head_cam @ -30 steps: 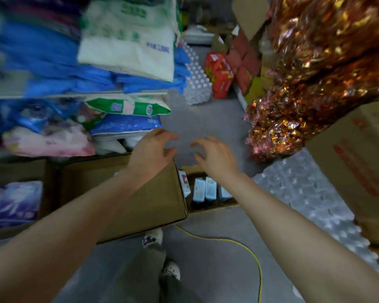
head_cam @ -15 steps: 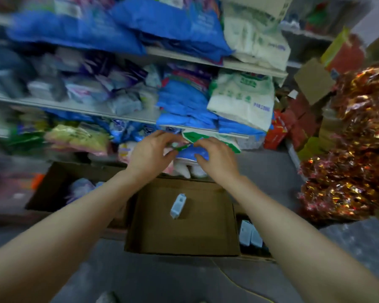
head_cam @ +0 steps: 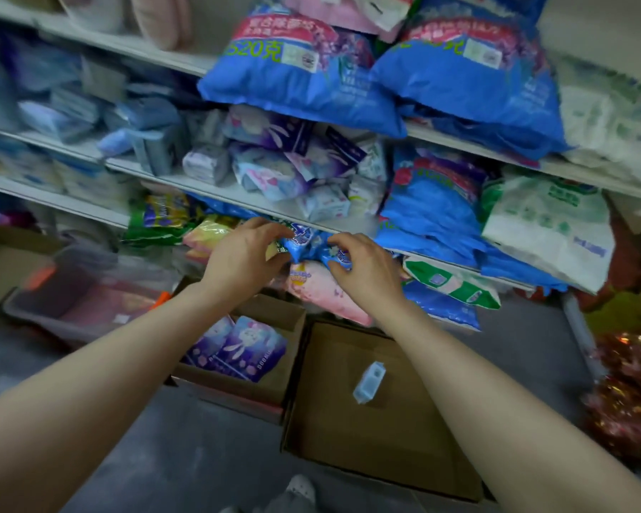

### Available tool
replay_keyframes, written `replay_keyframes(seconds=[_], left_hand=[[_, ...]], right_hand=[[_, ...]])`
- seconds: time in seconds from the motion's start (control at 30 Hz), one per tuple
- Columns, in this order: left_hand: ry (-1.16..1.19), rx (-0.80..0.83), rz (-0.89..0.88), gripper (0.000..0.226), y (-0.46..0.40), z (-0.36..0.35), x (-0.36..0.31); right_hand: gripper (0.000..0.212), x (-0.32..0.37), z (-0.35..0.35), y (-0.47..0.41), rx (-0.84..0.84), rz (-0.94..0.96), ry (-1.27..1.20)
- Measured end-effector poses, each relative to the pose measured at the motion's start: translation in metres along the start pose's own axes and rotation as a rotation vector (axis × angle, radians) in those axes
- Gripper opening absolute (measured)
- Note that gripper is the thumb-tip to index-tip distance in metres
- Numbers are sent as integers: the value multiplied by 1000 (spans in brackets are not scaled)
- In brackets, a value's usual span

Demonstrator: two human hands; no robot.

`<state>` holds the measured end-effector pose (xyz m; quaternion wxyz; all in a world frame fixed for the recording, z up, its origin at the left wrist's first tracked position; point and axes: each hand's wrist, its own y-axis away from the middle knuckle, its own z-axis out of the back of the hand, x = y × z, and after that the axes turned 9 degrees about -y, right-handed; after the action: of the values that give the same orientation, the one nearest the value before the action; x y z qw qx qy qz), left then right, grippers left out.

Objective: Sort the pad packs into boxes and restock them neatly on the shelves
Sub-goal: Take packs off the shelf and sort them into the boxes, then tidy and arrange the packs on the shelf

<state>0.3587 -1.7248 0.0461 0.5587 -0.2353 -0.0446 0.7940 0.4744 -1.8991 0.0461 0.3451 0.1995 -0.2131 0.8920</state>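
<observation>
While both arms reach out to the shelves, the left hand (head_cam: 243,249) and the right hand (head_cam: 359,262) grab the same blue pack (head_cam: 313,246). The left hand's fingers curl round the pack's left end. The right hand's fingers pinch its right end. The blue pack sits at the front of the low shelf, just under the white shelf edge (head_cam: 237,196). It lies on top of a pink pack (head_cam: 322,290), which sticks out over the boxes below.

Down on the floor, a small open box (head_cam: 282,364) holds two purple packs with a bunny on them (head_cam: 237,349). They stand side by side and lean back a bit. Just beside it on the right is a big brown box (head_cam: 385,420). One little pale blue pack (head_cam: 369,377) lies inside it, near the back.

On the shelf above the hands, many small purple and blue packs (head_cam: 285,161) lie in a messy heap. Right of them is a stack of big blue bags (head_cam: 430,212), and a white bag with green print (head_cam: 544,224) leans next to those. Two more fat blue bags (head_cam: 311,75) lie on the shelf higher up. A green and white pack (head_cam: 448,281) pokes out on the low shelf, right of the right hand. A clear plastic tub (head_cam: 86,290) sits on the floor at the left. Shiny gold and red bags (head_cam: 629,394) are piled at the far right.
</observation>
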Motion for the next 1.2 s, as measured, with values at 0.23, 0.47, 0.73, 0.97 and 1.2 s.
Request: replay_keyframes(seconds=[0.23, 0.47, 0.73, 0.97, 1.2], left_hand=[[-6, -10, 39, 40, -46, -19, 30], [3, -29, 36, 47, -96, -65, 93], [-5, -55, -75, 48, -179, -95, 187], [-135, -46, -216, 52, -273, -99, 229], [-334, 130, -112, 47, -315, -101, 234]], right_hand=[[36, -10, -27, -61, 11, 37, -25], [42, -33, -83, -134, -9, -138, -105], [54, -47, -128, -219, -191, -434, -137], [45, -48, -151, -282, -311, -619, -174], [39, -48, -164, -301, -457, -749, -255]])
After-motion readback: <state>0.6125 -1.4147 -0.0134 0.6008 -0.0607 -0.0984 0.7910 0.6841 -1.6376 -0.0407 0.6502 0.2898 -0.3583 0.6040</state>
